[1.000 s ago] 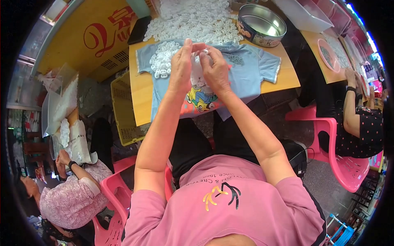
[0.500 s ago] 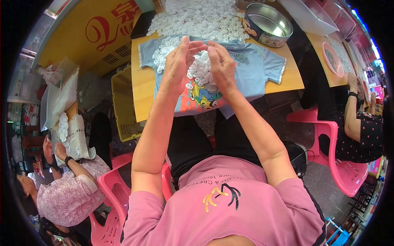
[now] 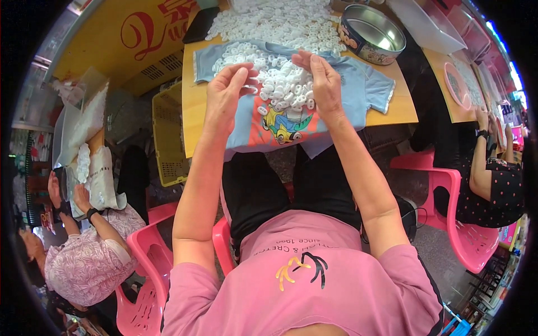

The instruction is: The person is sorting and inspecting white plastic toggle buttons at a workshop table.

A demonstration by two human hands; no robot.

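Observation:
A pile of small white oval plastic pieces with holes (image 3: 287, 84) lies on a light blue printed T-shirt (image 3: 350, 115) spread over the table in front of me. At the pile's left side is my left hand (image 3: 228, 92), fingers loosely curled and apart from the thumb. A white piece shows beside its fingertips; whether they touch it I cannot tell. My right hand (image 3: 326, 87) is at the pile's right edge, palm turned inward, fingers partly stretched. Neither hand is closed around anything I can see.
A larger heap of the white pieces (image 3: 274, 25) covers the far table. Right of it stands a round metal tin (image 3: 372, 33); left of it lies a dark flat object (image 3: 200, 25). A yellow crate (image 3: 170, 137) is left of the table. Other people sit on both sides near pink chairs (image 3: 431, 168).
My hands have moved apart, the left one outward to the left and the right one to the right. More of the white pile between them now shows.

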